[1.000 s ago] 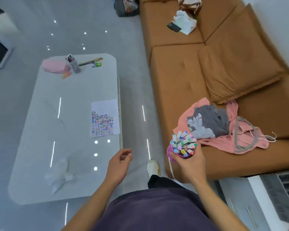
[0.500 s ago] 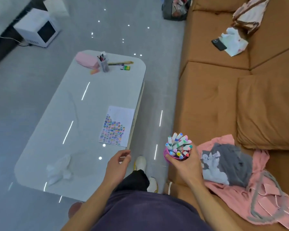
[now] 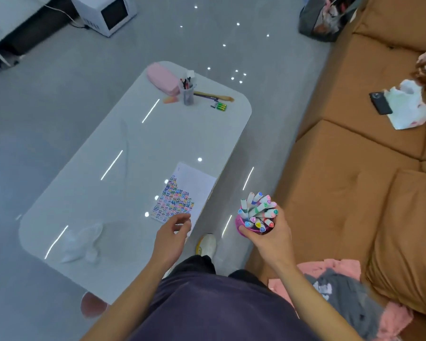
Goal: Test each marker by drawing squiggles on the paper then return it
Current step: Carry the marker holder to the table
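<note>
My right hand (image 3: 268,238) grips a pink cup (image 3: 241,223) packed with several white markers (image 3: 257,211) whose coloured caps point up; it hangs in the air between the table and the sofa. A sheet of paper (image 3: 194,185) lies near the right edge of the glossy white table (image 3: 108,193), its lower half covered in rows of multicoloured squiggles. My left hand (image 3: 172,235) hovers over the paper's near corner with fingers loosely curled and nothing in it.
At the table's far end stand a pink pencil case (image 3: 162,78), a clear pen pot (image 3: 188,92), a wooden brush (image 3: 214,96) and green batteries (image 3: 220,106). Crumpled tissue (image 3: 81,242) lies near left. A brown sofa (image 3: 342,180) with pink clothing (image 3: 342,291) is at right.
The view has swung left, so the table sits more central. My right hand has carried the cup of markers closer to the table; my left hand now reaches the paper's near corner.
</note>
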The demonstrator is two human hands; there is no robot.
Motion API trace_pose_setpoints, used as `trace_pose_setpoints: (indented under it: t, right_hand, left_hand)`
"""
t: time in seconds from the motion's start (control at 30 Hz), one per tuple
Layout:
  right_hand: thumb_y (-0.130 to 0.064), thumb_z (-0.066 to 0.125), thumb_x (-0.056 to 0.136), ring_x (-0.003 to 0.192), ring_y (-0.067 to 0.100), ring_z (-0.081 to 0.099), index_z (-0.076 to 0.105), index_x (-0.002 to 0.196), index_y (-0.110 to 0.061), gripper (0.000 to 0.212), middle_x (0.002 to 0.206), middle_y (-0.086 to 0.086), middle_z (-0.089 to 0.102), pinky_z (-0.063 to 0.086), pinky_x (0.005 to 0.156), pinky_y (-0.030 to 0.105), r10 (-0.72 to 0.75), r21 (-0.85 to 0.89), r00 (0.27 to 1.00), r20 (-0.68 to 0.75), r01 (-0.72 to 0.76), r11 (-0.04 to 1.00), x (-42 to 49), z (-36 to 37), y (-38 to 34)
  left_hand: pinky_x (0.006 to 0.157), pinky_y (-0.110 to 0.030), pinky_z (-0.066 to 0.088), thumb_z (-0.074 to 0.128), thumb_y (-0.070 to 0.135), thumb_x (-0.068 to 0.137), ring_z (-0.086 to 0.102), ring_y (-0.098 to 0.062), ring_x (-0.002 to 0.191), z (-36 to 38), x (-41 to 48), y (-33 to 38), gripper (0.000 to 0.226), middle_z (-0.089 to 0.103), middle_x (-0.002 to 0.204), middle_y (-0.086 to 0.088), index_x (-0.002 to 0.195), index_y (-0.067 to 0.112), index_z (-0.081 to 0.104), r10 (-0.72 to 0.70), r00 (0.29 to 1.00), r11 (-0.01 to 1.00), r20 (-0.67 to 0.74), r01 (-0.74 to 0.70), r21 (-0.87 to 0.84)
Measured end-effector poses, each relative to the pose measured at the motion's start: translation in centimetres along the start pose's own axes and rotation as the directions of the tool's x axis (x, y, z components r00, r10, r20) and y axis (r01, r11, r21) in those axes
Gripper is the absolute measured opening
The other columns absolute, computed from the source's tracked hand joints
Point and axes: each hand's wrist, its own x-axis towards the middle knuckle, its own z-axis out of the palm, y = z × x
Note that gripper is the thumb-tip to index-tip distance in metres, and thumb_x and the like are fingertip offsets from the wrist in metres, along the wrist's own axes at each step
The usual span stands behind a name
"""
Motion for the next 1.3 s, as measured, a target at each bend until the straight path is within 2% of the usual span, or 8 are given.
trace_pose_setpoints:
  t: [0.17,0.4,0.5,0.63,0.77,1.0,1.17,1.3]
  right_hand:
    - [-0.028,0.098,0.067,0.098,-0.008,0.068,0.056,0.115,-0.049,0.067,0.109,-0.027,0.072,0.052,0.080,0.009,-0.023,-0.028,0.994,0.105,0.026,0.999,4.9,0.5,-2.7]
    - [-0.026,0.097,0.068,0.100,-0.009,0.068,0.058,0.122,-0.036,0.067,0.110,-0.023,0.073,0.055,0.082,0.010,-0.039,-0.085,0.945,0.324,0.070,0.994,11.9,0.7,-4.9]
    - [-0.024,0.096,0.069,0.103,-0.005,0.069,0.058,0.123,-0.036,0.067,0.114,-0.018,0.072,0.055,0.083,0.011,-0.042,-0.129,0.883,0.468,0.115,0.985,15.6,0.6,-5.8]
    - [-0.021,0.094,0.073,0.105,0.002,0.072,0.058,0.125,-0.033,0.065,0.114,-0.017,0.074,0.059,0.096,0.033,-0.062,-0.149,0.760,0.647,0.207,0.967,20.0,0.8,-7.0]
    - [-0.028,0.097,0.069,0.109,0.004,0.071,0.053,0.129,-0.040,0.075,0.117,-0.020,0.071,0.059,0.098,0.040,-0.061,-0.198,0.659,0.749,0.312,0.929,22.9,2.2,-6.7]
    - [-0.032,0.097,0.067,0.109,0.001,0.069,0.049,0.129,-0.047,0.080,0.120,-0.020,0.069,0.059,0.096,0.035,-0.058,-0.214,0.509,0.859,0.460,0.862,24.2,6.5,-4.4]
    - [-0.029,0.098,0.066,0.110,0.001,0.068,0.049,0.130,-0.043,0.082,0.122,-0.016,0.069,0.058,0.096,0.032,-0.058,-0.200,0.452,0.890,0.502,0.841,25.0,10.8,-0.6]
    - [-0.037,0.098,0.063,0.112,0.000,0.066,0.046,0.128,-0.049,0.084,0.122,-0.022,0.066,0.058,0.097,0.031,-0.084,-0.172,0.422,0.903,0.533,0.828,25.8,14.1,3.3]
  left_hand:
    - [0.095,-0.041,0.057,0.060,0.026,0.098,0.068,-0.008,0.099,0.5,2.1,1.7,0.018,0.072,0.103,0.013,0.108,0.038,0.069,-0.047,0.998,0.998,-0.042,0.046,-0.040]
    - [0.093,-0.041,0.058,0.062,0.026,0.097,0.068,-0.006,0.096,2.8,4.0,3.1,0.018,0.073,0.097,0.015,0.106,0.039,0.070,-0.147,0.968,0.979,-0.203,0.113,-0.171]
    - [0.093,-0.040,0.058,0.062,0.024,0.097,0.069,-0.010,0.098,5.0,4.7,3.8,0.019,0.074,0.099,0.013,0.104,0.039,0.071,-0.222,0.925,0.951,-0.310,0.136,-0.276]
    - [0.095,-0.042,0.056,0.065,0.015,0.095,0.069,-0.011,0.096,8.7,5.5,4.4,0.024,0.075,0.101,0.014,0.104,0.035,0.073,-0.324,0.845,0.892,-0.426,0.123,-0.435]
    - [0.098,-0.043,0.054,0.065,0.014,0.095,0.068,-0.013,0.099,11.8,5.4,4.1,0.021,0.074,0.102,0.010,0.105,0.032,0.072,-0.416,0.779,0.832,-0.469,0.118,-0.542]
    - [0.095,-0.039,0.056,0.065,0.012,0.095,0.067,-0.011,0.097,14.1,5.5,1.1,0.020,0.074,0.101,0.008,0.109,0.026,0.072,-0.521,0.677,0.771,-0.520,0.112,-0.627]
    - [0.091,-0.027,0.055,0.063,0.013,0.097,0.067,-0.011,0.101,14.7,7.8,-2.7,0.022,0.073,0.106,0.010,0.111,0.028,0.071,-0.554,0.618,0.753,-0.558,0.087,-0.652]
    - [0.095,-0.038,0.057,0.064,0.015,0.097,0.067,-0.009,0.100,15.7,10.9,-6.5,0.022,0.073,0.105,0.010,0.109,0.031,0.071,-0.557,0.598,0.746,-0.576,0.055,-0.664]
